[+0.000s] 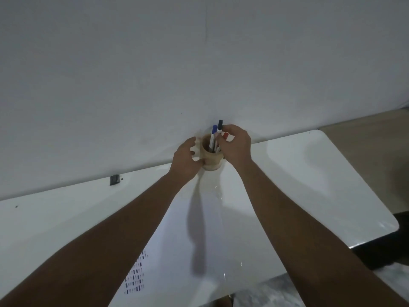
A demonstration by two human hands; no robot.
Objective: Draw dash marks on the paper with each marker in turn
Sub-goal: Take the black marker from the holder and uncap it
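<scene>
A tan wooden pen holder (211,157) stands at the far edge of the white table, against the wall. A blue-capped marker (213,135) and a black-capped marker (219,128) stick up out of it. My left hand (187,160) grips the holder's left side. My right hand (235,144) is over the holder's right rim, its fingers closed on a red-capped marker (225,136) that lies partly inside the holder. The white paper (199,229) lies in front of me between my forearms, with rows of blue and dark dash marks (136,275) at its lower left.
The white table (321,185) ends in a rounded corner at the right, with dark floor beyond. A small black clip (114,179) sits at the table's back edge on the left. The grey wall (199,63) rises right behind the holder.
</scene>
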